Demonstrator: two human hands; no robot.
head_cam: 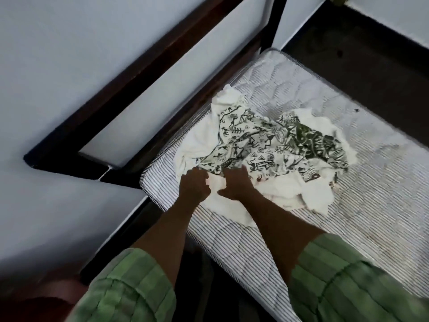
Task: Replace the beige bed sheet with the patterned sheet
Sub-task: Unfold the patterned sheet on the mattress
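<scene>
The patterned sheet (267, 147), white with dark green figures, lies crumpled in a heap on the bare striped mattress (383, 194). My left hand (193, 184) grips the near edge of the sheet, fingers curled into the cloth. Right beside it, my right hand (236, 182) also grips the sheet's near edge. Both forearms reach forward from green sleeves. No beige sheet is in view.
A dark wooden headboard frame (144, 73) with pale panels runs along the mattress's left side, against a pale wall. Dark floor (371, 54) lies beyond the far side of the bed. The mattress corner (148, 180) sits just left of my hands.
</scene>
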